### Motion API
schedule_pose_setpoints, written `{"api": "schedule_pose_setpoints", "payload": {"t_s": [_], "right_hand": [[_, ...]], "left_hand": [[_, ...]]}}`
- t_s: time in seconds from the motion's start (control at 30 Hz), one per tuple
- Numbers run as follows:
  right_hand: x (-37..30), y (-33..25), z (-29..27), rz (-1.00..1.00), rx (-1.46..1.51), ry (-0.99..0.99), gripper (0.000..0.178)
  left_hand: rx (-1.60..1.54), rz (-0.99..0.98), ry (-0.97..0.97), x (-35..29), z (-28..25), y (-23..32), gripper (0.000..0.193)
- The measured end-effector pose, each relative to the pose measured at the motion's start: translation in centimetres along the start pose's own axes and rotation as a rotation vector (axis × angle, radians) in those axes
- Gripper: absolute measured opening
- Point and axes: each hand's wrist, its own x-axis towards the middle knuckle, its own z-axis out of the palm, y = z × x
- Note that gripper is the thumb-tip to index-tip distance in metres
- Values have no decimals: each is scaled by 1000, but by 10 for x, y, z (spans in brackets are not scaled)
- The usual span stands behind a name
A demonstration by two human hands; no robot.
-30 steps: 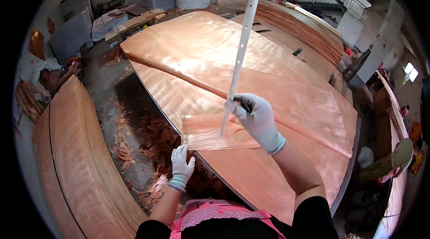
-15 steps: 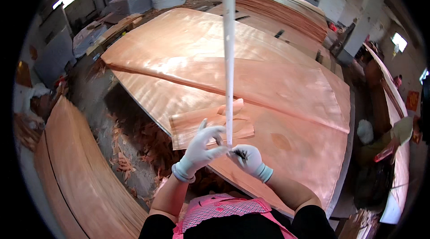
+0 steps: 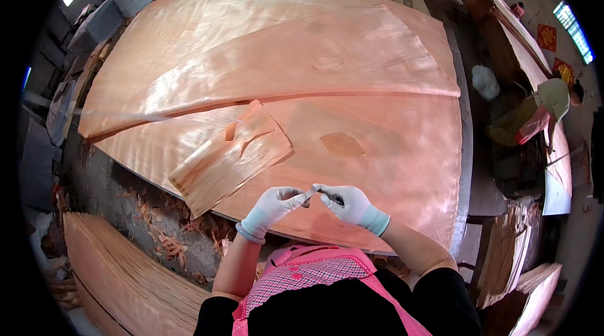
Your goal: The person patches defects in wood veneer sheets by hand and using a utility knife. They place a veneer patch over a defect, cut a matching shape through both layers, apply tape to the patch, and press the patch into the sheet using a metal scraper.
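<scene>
My left hand (image 3: 272, 207), in a white glove, is closed in a pinch just above the near edge of the veneer sheet (image 3: 402, 179). Opposite it, my right hand (image 3: 350, 202) is gloved too and also pinched. Between their fingertips is a small pale strip (image 3: 311, 192), too small to identify further. Something dark (image 3: 336, 199) shows in the right palm; its kind is unclear. Left of my hands, a torn, smaller veneer piece (image 3: 236, 163) lies slanted on the sheet. Beyond my right hand, an oval patch (image 3: 341, 145) shows in the sheet.
A folded veneer layer (image 3: 302, 62) crosses the big sheet. Stacked veneer (image 3: 126, 273) stands at lower left, beside scraps (image 3: 167, 241) on the floor. To the right, a person (image 3: 541, 109) bends beside another long stack, with upright sheets (image 3: 506, 254) nearer me.
The long white upright strip or pole that reached my hands is out of sight there. My fingertips have come together. The view has tilted down, and the torn veneer piece appears farther left and turned.
</scene>
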Motion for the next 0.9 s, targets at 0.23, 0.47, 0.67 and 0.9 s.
{"api": "schedule_pose_setpoints", "payload": {"t_s": [0.23, 0.47, 0.67, 0.9], "right_hand": [[42, 83, -32, 193, -254, 148, 41], [108, 140, -69, -96, -762, 17, 47], [125, 151, -62, -117, -753, -16, 46], [122, 163, -61, -128, -740, -9, 53]], "left_hand": [[103, 1, 153, 44, 17, 1, 23], [-136, -106, 422, 101, 14, 18, 18], [-154, -139, 407, 153, 8, -1, 19], [-127, -350, 376, 212, 8, -21, 23]]}}
